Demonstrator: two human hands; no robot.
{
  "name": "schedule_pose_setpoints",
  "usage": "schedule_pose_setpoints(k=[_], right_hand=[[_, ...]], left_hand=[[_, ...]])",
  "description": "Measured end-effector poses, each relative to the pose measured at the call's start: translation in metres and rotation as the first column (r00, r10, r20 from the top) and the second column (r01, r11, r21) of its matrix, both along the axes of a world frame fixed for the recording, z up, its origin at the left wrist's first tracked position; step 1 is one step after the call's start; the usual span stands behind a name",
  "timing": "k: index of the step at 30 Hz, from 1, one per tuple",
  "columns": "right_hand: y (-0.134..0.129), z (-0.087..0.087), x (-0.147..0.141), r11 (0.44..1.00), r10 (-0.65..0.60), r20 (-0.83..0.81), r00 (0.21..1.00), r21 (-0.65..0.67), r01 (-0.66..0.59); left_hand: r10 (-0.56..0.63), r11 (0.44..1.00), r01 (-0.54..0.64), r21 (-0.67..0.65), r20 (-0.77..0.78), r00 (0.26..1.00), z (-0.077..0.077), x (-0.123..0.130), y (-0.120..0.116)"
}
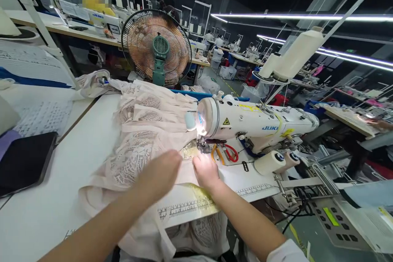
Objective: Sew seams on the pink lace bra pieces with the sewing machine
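A white JUKI sewing machine stands on the table, its lamp lit over the needle area. Pale pink lace garments are heaped to its left, and part of the fabric hangs over the front edge. My left hand is closed at the cloth left of the needle, blurred by motion. My right hand has its fingers pressed together on the fabric just in front of the presser foot. Between and beyond the hands lies a shiny, see-through patch at the needle.
A large fan stands behind the table. A black phone lies at the left. Orange and red-handled scissors, a small black blade and thread cones are right of the needle. Another person sits at the back left.
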State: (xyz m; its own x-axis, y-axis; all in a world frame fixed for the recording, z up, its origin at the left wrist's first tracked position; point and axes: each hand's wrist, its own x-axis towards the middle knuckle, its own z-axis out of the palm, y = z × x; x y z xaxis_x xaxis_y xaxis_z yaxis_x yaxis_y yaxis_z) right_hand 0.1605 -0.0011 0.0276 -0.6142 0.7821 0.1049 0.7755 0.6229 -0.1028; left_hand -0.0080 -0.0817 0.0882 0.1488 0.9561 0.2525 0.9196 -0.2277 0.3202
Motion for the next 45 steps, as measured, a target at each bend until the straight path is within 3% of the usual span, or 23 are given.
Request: schedule_pose_setpoints(k=[1,3,5,8,13,23,30,37,45], right_hand=[[-0.002,-0.002,0.003,1.000,0.015,-0.003,1.000,0.001,-0.015],[-0.007,-0.005,0.010,0.999,0.048,-0.013,0.999,0.004,-0.048],[-0.011,-0.010,0.019,0.995,0.098,-0.051,0.994,0.015,-0.097],[-0.018,-0.021,0.034,0.977,0.212,-0.206,0.955,0.082,-0.199],[-0.032,-0.035,0.054,0.960,0.266,-0.363,0.893,0.184,-0.211],[-0.043,-0.032,0.062,0.969,0.216,-0.355,0.910,0.189,-0.156],[-0.046,-0.031,0.062,0.981,0.183,-0.321,0.929,0.127,-0.149],[-0.050,-0.028,0.062,0.986,0.091,-0.315,0.945,0.164,-0.041],[-0.047,-0.027,0.061,0.981,0.137,-0.341,0.930,0.179,-0.079]], left_hand=[[-0.135,0.990,0.134,-0.041,-0.026,0.991,-0.011,0.014,0.005],[-0.229,0.972,0.225,-0.066,-0.048,0.972,-0.034,0.034,0.015],[-0.224,0.974,0.221,-0.048,-0.072,0.972,-0.051,0.042,0.024],[-0.214,0.977,0.212,-0.031,-0.136,0.967,-0.061,0.041,0.035],[-0.189,0.982,0.185,-0.036,-0.239,0.953,-0.057,0.038,0.050],[-0.140,0.990,0.141,-0.018,-0.291,0.947,-0.061,0.043,0.074],[-0.180,0.983,0.178,-0.034,-0.307,0.935,-0.059,0.039,0.073],[-0.195,0.981,0.190,-0.047,-0.308,0.931,-0.059,0.038,0.075],[-0.204,0.978,0.204,-0.030,-0.290,0.935,-0.059,0.036,0.079]])
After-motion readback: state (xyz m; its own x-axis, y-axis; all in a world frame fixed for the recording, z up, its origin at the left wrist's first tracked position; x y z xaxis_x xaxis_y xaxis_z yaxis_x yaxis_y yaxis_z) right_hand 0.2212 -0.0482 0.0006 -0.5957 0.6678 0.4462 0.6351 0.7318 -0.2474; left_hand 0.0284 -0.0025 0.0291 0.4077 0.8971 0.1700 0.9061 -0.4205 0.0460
